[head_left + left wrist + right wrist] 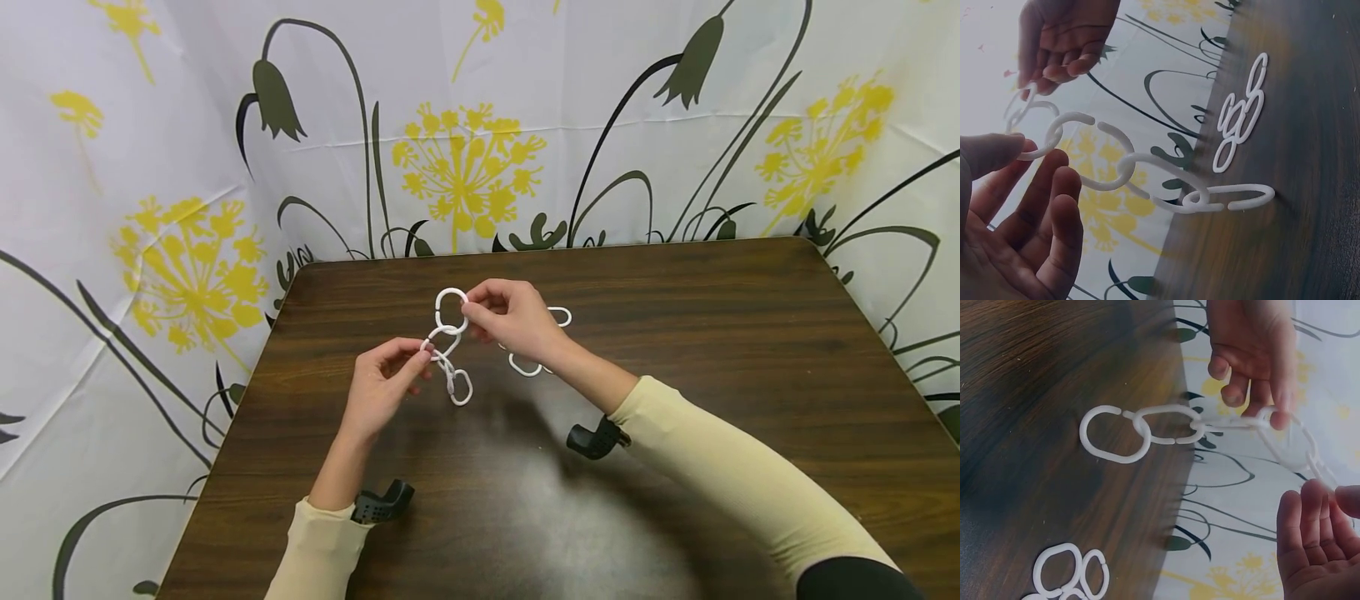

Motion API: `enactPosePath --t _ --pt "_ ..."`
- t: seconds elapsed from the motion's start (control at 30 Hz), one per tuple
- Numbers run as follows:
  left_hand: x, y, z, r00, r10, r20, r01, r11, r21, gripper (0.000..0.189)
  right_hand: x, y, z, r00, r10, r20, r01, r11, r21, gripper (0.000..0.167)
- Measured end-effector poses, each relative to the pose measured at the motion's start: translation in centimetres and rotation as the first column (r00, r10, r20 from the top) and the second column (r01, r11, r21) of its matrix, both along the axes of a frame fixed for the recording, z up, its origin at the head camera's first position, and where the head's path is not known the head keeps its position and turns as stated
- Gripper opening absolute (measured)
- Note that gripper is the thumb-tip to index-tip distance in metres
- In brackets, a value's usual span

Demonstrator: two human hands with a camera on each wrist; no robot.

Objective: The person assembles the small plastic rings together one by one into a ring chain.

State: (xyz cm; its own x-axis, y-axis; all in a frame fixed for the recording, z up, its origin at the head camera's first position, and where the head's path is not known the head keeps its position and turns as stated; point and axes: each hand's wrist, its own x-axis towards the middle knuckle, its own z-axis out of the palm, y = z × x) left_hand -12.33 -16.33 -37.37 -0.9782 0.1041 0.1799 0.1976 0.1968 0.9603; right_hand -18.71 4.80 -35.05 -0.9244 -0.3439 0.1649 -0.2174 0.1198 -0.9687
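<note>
A chain of several white plastic links (438, 312) hangs in the air between the hands. My right hand (517, 318) pinches the top link between thumb and fingertips. Lower on the chain, my left hand (381, 385) pinches another link with thumb and forefinger, its other fingers loosely bent. Below that grip the tail of the chain dangles toward the table, its end link (1084, 435) showing a small gap in the ring. Part of the right hand's grip is washed out by glare in the left wrist view.
More white links (1262, 103) lie in a cluster on the dark wood table (712, 358), partly behind the right hand in the head view. Beyond the table's back edge hangs a white cloth (337, 192) printed with flowers. Each wrist wears a black camera mount (384, 503).
</note>
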Motion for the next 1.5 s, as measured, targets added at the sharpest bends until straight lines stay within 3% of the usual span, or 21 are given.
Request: enactPosePath --t 0.2,0.43,0.57,0.77,0.9,0.97,1.1,1.2,1.27,1.33,1.5 --pt "0.0 0.1 0.0 1.000 0.006 -0.009 -0.007 0.999 -0.036 0.017 0.4 -0.4 0.3 0.998 0.058 -0.028 -0.058 0.998 -0.017 0.007" --pt "-1.4 0.2 -1.4 0.997 0.045 -0.063 -0.041 0.997 0.067 0.022 0.6 -0.6 0.2 0.995 0.102 -0.008 -0.102 0.994 -0.033 0.011" --pt "-1.6 0.6 -1.3 0.993 0.051 -0.108 -0.036 0.990 0.133 0.019 0.5 -0.4 0.2 0.994 0.108 -0.003 -0.108 0.994 -0.019 0.012" --pt "-1.7 0.7 -1.3 0.988 0.077 -0.137 -0.050 0.980 0.190 0.017 0.3 0.4 -0.1 0.990 0.142 -0.025 -0.141 0.989 0.041 0.009" --pt "-1.7 0.7 -1.1 0.987 0.085 -0.135 -0.058 0.979 0.196 0.016 -0.4 1.5 -1.0 0.989 0.128 -0.079 -0.109 0.971 0.213 0.009" --pt "-1.7 0.7 -1.1 0.987 0.089 -0.132 -0.063 0.980 0.189 0.016 -0.8 2.3 -1.8 0.986 0.126 -0.109 -0.079 0.930 0.360 0.008" --pt "-1.6 0.6 -0.9 0.988 0.092 -0.121 -0.069 0.980 0.184 0.016 -1.2 3.7 -4.0 0.972 0.186 -0.144 -0.059 0.786 0.615 0.009" --pt "-1.6 0.6 -0.9 0.990 0.088 -0.110 -0.067 0.981 0.183 0.016 -1.2 4.4 -6.1 0.957 0.237 -0.169 -0.039 0.681 0.731 0.009" --pt "-1.6 0.6 -1.0 0.991 0.083 -0.108 -0.062 0.981 0.185 0.015 -1.0 4.6 -7.4 0.949 0.253 -0.190 -0.010 0.626 0.780 0.007" --pt "-1.7 0.6 -1.0 0.991 0.079 -0.110 -0.058 0.982 0.177 0.015 -0.7 4.7 -8.3 0.945 0.261 -0.198 0.010 0.582 0.813 0.003" --pt "-1.8 0.5 -1.1 0.990 0.070 -0.122 -0.050 0.986 0.161 0.014 -0.3 4.8 -9.6 0.951 0.253 -0.176 0.021 0.517 0.856 0.032"
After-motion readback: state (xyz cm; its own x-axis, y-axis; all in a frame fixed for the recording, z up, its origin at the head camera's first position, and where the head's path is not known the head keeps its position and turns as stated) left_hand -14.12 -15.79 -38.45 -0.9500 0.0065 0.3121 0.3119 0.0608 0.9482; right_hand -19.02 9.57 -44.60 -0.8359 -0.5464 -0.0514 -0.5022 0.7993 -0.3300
